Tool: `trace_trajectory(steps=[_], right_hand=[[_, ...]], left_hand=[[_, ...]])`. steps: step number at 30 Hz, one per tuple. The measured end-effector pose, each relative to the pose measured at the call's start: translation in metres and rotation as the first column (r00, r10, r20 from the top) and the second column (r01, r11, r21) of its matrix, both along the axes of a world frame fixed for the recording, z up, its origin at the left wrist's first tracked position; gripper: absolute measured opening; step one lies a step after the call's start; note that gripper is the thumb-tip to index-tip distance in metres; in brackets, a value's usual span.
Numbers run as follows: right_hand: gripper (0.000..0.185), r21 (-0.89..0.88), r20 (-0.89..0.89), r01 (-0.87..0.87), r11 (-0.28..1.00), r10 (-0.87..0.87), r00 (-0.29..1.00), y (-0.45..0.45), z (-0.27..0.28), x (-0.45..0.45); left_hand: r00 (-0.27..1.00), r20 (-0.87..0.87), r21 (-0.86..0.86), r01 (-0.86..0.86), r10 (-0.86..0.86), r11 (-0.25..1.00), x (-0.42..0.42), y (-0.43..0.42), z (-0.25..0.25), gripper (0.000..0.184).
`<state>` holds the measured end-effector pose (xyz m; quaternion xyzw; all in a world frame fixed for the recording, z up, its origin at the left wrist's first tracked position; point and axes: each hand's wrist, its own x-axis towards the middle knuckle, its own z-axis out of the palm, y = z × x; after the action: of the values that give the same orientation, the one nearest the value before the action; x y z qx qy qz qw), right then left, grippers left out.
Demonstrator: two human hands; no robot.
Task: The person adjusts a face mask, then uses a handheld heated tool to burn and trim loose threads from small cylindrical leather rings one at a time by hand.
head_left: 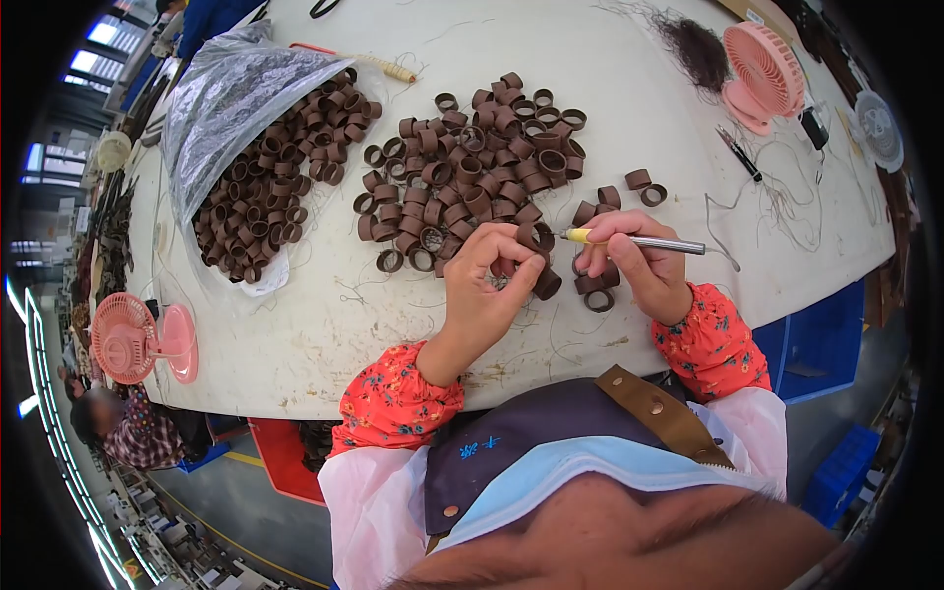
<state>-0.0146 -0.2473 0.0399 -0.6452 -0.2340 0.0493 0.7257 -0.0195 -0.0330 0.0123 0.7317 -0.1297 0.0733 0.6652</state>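
My left hand (485,285) is closed, its thumb and fingers pinching a brown ring (532,236) that looks like a short fabric loop. My right hand (644,270) grips a pen-shaped metal tool (669,244) with a yellow part near its thin tip and a grey cord at the back end. The tip points left and is close to the ring; whether it touches cannot be made out. Just beyond my hands lies a heap of similar brown rings (477,202). A few loose rings (598,300) lie below and beside my right hand.
A clear plastic bag (221,93) full of brown rings lies at left. Pink fans (757,69) stand at the far right and near left edge. A black pen-like tool (737,154) and loose threads lie at right. Blue bins (816,339) stand below the table; a person sits at lower left.
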Motion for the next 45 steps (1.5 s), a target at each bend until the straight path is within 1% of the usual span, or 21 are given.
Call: trace_trajectory(steps=[4, 6, 9, 12, 13, 15, 16, 19, 22, 25, 28, 31, 33, 34, 37, 38, 40, 43, 44, 45], right_hand=[[0.020, 0.028, 0.032, -0.018, 0.999, 0.018, 0.999, -0.002, -0.003, 0.002], [0.020, 0.075, 0.081, -0.022, 0.997, 0.016, 0.997, -0.001, -0.005, 0.005], [0.018, -0.170, 0.022, 0.062, 0.983, -0.059, 0.998, 0.001, 0.004, 0.003], [0.026, -0.322, 0.213, 0.134, 0.937, -0.066, 0.975, 0.010, -0.002, 0.006], [0.028, -0.334, 0.247, 0.146, 0.931, -0.063, 0.967, 0.013, -0.003, 0.007], [0.033, -0.356, 0.314, 0.172, 0.918, -0.055, 0.948, 0.017, -0.004, 0.007], [0.034, -0.362, 0.273, 0.153, 0.920, -0.053, 0.961, 0.016, -0.006, 0.006], [0.035, -0.361, 0.247, 0.157, 0.919, -0.068, 0.967, 0.013, -0.008, 0.004], [0.036, -0.336, 0.282, 0.196, 0.921, -0.100, 0.954, 0.016, -0.006, 0.004], [0.034, -0.321, 0.206, 0.192, 0.927, -0.130, 0.970, 0.017, -0.005, 0.002], [0.033, -0.375, 0.277, 0.251, 0.892, -0.151, 0.949, 0.015, -0.008, 0.003], [0.032, -0.307, 0.208, 0.228, 0.924, -0.169, 0.963, 0.011, -0.008, 0.003], [0.032, -0.268, 0.369, 0.296, 0.917, -0.186, 0.911, 0.009, -0.007, 0.009], [0.032, -0.244, 0.444, 0.327, 0.913, -0.194, 0.875, 0.008, -0.006, 0.011], [0.032, -0.237, 0.506, 0.346, 0.908, -0.189, 0.842, 0.008, -0.004, 0.011], [0.032, -0.255, 0.541, 0.328, 0.910, -0.147, 0.828, 0.007, -0.003, 0.011], [0.033, -0.294, 0.605, 0.294, 0.910, -0.061, 0.794, 0.005, -0.002, 0.010], [0.032, -0.305, 0.657, 0.261, 0.916, 0.004, 0.754, 0.004, -0.003, 0.010], [0.033, -0.311, 0.632, 0.220, 0.925, 0.028, 0.775, 0.003, -0.003, 0.009], [0.033, -0.316, 0.606, 0.180, 0.932, 0.052, 0.794, 0.002, -0.002, 0.008]], left_hand=[[0.999, -0.028, -0.036, 0.022, -0.023, 0.999, 0.000, 0.003, -0.006, 0.008], [0.989, -0.126, -0.193, 0.049, -0.074, 0.980, 0.000, 0.003, -0.010, 0.008], [0.963, -0.218, -0.390, 0.066, -0.161, 0.919, 0.001, 0.004, -0.005, 0.007], [0.937, -0.260, -0.520, 0.067, -0.232, 0.851, 0.000, 0.003, 0.002, 0.007], [0.929, -0.269, -0.556, 0.065, -0.253, 0.829, -0.001, 0.003, 0.002, 0.006], [0.930, -0.241, -0.554, 0.104, -0.278, 0.826, -0.002, 0.001, 0.001, 0.006], [0.929, -0.227, -0.552, 0.123, -0.291, 0.825, -0.002, 0.000, 0.000, 0.006], [0.931, -0.208, -0.543, 0.145, -0.299, 0.827, -0.002, 0.000, 0.000, 0.006], [0.939, -0.216, -0.520, 0.122, -0.269, 0.845, -0.003, -0.002, -0.002, 0.006], [0.955, -0.165, -0.450, 0.151, -0.248, 0.880, -0.003, -0.003, -0.008, 0.005], [0.954, -0.194, -0.458, 0.117, -0.227, 0.881, -0.003, -0.005, -0.006, 0.005], [0.975, -0.190, -0.275, 0.058, -0.113, 0.960, 0.001, 0.000, -0.013, 0.007], [0.997, -0.074, -0.024, -0.036, 0.034, 0.999, 0.005, 0.004, -0.012, 0.013], [0.995, -0.004, 0.099, -0.095, 0.096, 0.991, 0.005, 0.005, -0.011, 0.016], [0.990, 0.064, 0.067, -0.133, 0.128, 0.989, 0.005, 0.005, -0.005, 0.028], [0.999, -0.006, -0.058, -0.041, 0.041, 0.997, 0.003, 0.003, -0.001, 0.031], [0.982, -0.108, -0.319, 0.114, -0.156, 0.941, -0.002, -0.002, 0.005, 0.037], [0.894, -0.292, -0.423, 0.199, -0.341, 0.884, -0.011, -0.012, 0.004, 0.042], [0.895, -0.337, -0.363, 0.165, -0.294, 0.917, -0.010, -0.011, 0.005, 0.036], [0.908, -0.322, -0.322, 0.160, -0.267, 0.933, -0.008, -0.009, 0.003, 0.032]])
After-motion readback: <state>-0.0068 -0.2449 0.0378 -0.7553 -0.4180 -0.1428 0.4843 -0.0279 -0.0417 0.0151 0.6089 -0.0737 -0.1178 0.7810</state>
